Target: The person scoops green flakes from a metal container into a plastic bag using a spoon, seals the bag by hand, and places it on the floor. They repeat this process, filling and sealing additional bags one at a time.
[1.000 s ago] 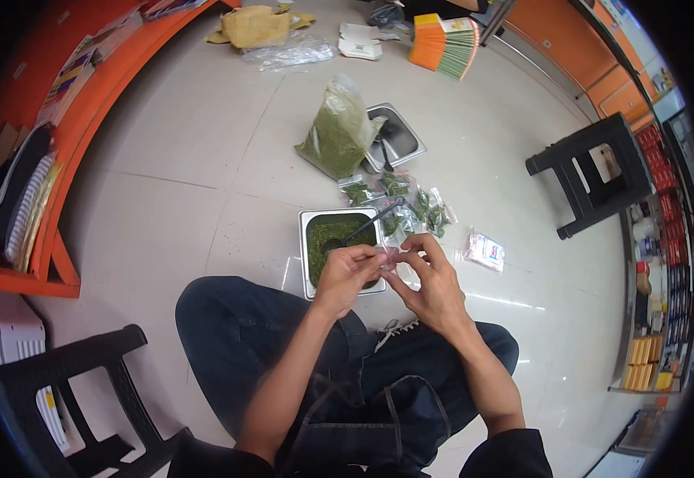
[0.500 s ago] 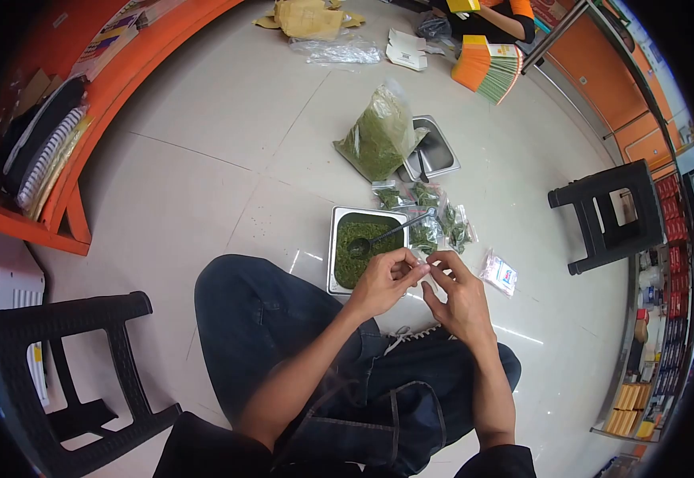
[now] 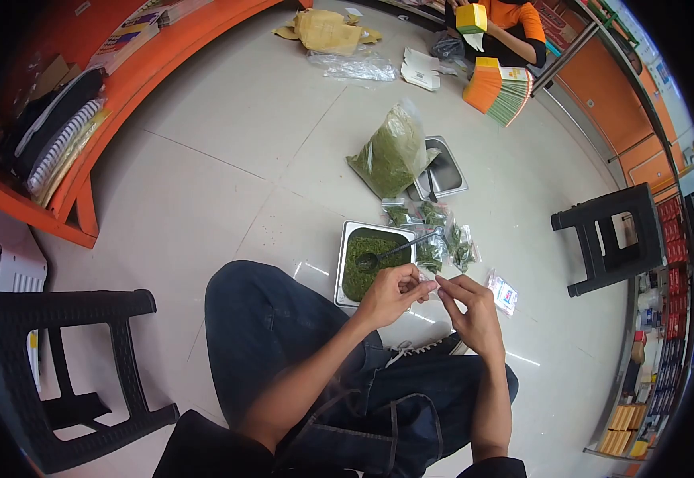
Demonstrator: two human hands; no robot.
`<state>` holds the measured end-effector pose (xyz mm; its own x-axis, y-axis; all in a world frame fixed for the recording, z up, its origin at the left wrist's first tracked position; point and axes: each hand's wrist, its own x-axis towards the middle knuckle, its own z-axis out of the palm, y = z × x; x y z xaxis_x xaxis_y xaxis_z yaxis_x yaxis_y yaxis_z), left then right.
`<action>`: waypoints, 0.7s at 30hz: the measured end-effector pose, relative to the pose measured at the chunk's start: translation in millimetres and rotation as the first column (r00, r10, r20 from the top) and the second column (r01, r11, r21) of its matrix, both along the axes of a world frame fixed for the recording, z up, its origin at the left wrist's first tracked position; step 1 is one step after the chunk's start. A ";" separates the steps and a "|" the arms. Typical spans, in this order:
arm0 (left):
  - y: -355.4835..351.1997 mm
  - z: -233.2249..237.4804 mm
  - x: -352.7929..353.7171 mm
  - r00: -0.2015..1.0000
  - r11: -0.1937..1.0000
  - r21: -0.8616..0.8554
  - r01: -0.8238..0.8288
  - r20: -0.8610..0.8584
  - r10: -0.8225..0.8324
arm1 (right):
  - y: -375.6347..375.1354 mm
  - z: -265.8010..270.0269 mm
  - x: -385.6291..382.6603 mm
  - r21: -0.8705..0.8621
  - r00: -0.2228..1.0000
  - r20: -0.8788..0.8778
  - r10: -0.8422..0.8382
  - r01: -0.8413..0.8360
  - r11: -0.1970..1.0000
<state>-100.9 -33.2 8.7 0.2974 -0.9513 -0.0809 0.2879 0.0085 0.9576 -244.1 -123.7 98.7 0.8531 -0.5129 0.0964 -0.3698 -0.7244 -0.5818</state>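
Note:
My left hand and my right hand meet above my lap, fingertips pinched on a small clear plastic bag, mostly covered by the fingers. Just beyond them stands a steel pan of chopped green herb, with a dark ladle resting in it. Several small zip bags filled with green herb lie right of the pan. A stack of flat zip bags in a printed pack is on the floor to the right of my right hand.
Behind the pan sit a big plastic bag of green herb and a second steel pan. Black stools flank me left and right. Another person sits at the back near fanned orange packets. An orange shelf runs along the left.
The view has shifted, so the floor items appear slightly lower and further right. My hands stay together on the small bag, with my right fingers now straighter. The other person's yellow box shows more fully.

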 end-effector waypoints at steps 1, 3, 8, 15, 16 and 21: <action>0.1 0.6 0.2 1.000 1.000 -0.001 0.001 0.000 -0.001 | -0.4 -2.7 -0.7 -0.051 1.000 -0.013 0.015 -0.016 0.999; 0.1 1.2 0.2 1.000 1.000 -0.018 0.003 -0.001 -0.003 | 2.0 -4.7 0.2 -0.066 0.999 -0.032 0.015 -0.017 0.998; -0.8 -2.9 0.4 0.998 0.996 -0.084 0.025 -0.047 -0.029 | 6.4 -10.6 4.9 -0.106 0.999 0.034 -0.007 0.011 0.994; 0.6 -3.3 -1.3 0.994 0.993 -0.078 0.086 -0.060 -0.091 | 3.9 -13.0 1.6 -0.189 0.999 -0.009 0.034 -0.035 0.981; 0.8 -2.0 -1.0 0.992 0.992 -0.088 0.095 -0.080 -0.102 | 3.7 -12.6 1.3 -0.207 0.999 -0.013 0.044 -0.046 0.977; 0.1 -3.0 -1.4 0.998 0.995 -0.069 0.067 -0.004 -0.068 | 6.3 -13.2 2.7 -0.211 0.996 0.033 0.078 -0.069 0.975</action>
